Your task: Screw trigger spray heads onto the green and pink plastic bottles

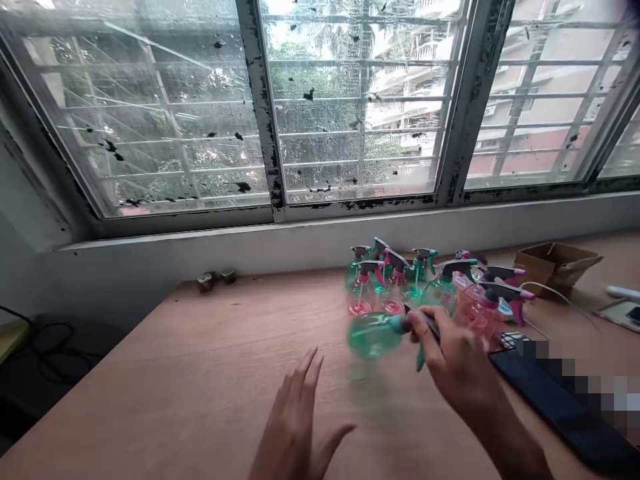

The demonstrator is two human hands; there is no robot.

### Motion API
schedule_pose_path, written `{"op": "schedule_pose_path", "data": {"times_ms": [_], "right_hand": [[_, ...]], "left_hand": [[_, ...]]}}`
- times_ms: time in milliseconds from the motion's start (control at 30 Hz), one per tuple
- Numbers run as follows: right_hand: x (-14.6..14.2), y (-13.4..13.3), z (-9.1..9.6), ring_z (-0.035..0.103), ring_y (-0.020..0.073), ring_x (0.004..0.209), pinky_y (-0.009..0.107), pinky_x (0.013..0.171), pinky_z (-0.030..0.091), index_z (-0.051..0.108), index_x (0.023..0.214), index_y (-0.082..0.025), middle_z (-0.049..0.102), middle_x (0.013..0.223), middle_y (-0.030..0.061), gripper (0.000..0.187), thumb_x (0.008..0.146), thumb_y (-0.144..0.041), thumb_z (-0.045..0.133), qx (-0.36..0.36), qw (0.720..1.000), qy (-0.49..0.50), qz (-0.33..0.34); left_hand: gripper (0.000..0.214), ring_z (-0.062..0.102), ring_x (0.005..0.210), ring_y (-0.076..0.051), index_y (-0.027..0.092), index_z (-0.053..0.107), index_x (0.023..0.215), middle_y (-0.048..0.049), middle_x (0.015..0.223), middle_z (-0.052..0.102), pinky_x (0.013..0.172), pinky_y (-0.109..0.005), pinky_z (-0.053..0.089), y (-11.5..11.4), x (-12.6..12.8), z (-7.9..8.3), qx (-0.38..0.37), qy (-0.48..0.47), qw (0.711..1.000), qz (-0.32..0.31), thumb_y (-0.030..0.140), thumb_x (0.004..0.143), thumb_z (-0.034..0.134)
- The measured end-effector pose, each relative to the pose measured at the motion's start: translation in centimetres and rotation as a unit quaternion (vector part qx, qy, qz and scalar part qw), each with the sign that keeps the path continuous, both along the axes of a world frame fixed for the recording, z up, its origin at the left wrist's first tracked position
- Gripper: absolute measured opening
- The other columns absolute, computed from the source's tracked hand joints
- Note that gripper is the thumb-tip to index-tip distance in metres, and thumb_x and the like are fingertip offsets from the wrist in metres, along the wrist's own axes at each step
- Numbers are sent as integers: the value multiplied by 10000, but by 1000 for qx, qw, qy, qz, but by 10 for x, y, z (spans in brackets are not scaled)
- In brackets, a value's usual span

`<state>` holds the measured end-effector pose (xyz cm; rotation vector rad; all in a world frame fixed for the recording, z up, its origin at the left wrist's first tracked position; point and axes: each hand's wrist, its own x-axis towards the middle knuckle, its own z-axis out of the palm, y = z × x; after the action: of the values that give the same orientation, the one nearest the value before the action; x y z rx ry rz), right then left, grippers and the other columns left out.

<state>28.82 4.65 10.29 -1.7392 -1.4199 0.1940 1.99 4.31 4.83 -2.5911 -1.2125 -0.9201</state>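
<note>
My right hand (457, 363) is closed around the spray head of a green see-through spray bottle (374, 335), which it holds tipped sideways above the wooden table (200, 373), blurred by motion. My left hand (295, 420) hovers over the table just left of and below the bottle, fingers stretched out and apart, holding nothing. Behind the held bottle stands a cluster of several pink and green spray bottles (400, 283) with grey and pink triggers.
A dirty barred window (350, 100) runs along the wall behind the table. An open cardboard box (555, 263) and a white cable (555, 293) lie at the right, a dark flat device (560, 407) near my right forearm. Two small objects (215, 279) sit by the wall.
</note>
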Motion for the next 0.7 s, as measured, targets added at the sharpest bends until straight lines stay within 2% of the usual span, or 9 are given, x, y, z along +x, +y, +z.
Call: {"op": "schedule_pose_path", "data": {"times_ms": [33,100,167,233,333,433,500,600,700], "right_hand": [[-10,-7,-2,640,212,532,287,447,464,614,1032,-231,699,734,42,435,988,-577,354,-6,994,89,59],[-27,-16,-6,528,141,409,237,356,416,609,1059,-212,637,683,-3,492,963,-634,374,-50,955,235,175],[-37,-19,-9,478,120,384,211,330,394,620,1044,-189,602,628,-23,519,948,-651,405,-85,922,293,237],[-39,-23,-11,519,136,428,208,362,424,636,990,-183,606,591,-20,490,945,-632,446,-92,924,267,259],[-35,-33,-8,570,148,488,207,418,455,653,896,-199,629,585,-13,427,947,-590,490,-78,938,183,284],[-29,-42,-4,543,128,410,202,357,412,677,995,-210,616,610,-24,435,914,-614,535,-91,939,164,289],[-27,-44,-3,560,135,374,218,353,437,664,1123,-216,617,618,-30,482,912,-627,527,-110,932,176,298],[-29,-42,-4,707,215,576,289,591,580,668,1186,-220,702,666,4,476,955,-591,479,-87,933,152,314],[-32,-44,-5,743,271,801,373,844,571,673,1227,-243,770,692,20,444,981,-551,469,-53,939,112,320]], "left_hand": [[842,442,1392,-380,168,220,1548,-211,1516,452,1060,-518,479,1,7,5,10,8,1000,3,524,908,637],[921,392,1408,-423,166,236,1540,-229,1528,419,1077,-556,429,2,14,11,46,10,999,22,492,840,739],[857,483,1333,-409,174,305,1502,-212,1456,503,1045,-527,452,1,16,11,49,12,998,28,375,819,782],[746,599,1192,-369,169,381,1443,-189,1337,594,979,-476,502,-3,14,9,34,13,999,19,297,811,755],[661,649,1078,-340,154,441,1375,-177,1234,636,936,-447,519,-13,8,10,39,-7,999,4,244,763,672],[699,648,1085,-332,181,437,1376,-154,1222,643,934,-421,519,-22,2,20,39,-16,999,-17,231,712,652],[726,651,1090,-321,201,423,1389,-138,1227,646,932,-400,527,-26,-3,27,13,-4,999,-31,237,710,678],[720,677,1055,-299,216,430,1380,-124,1221,661,901,-362,556,-29,-11,31,-23,4,999,-38,280,728,730],[604,707,1034,-266,234,479,1346,-102,1209,689,854,-298,578,-32,-20,33,-47,-22,998,-36,310,793,710]]}}
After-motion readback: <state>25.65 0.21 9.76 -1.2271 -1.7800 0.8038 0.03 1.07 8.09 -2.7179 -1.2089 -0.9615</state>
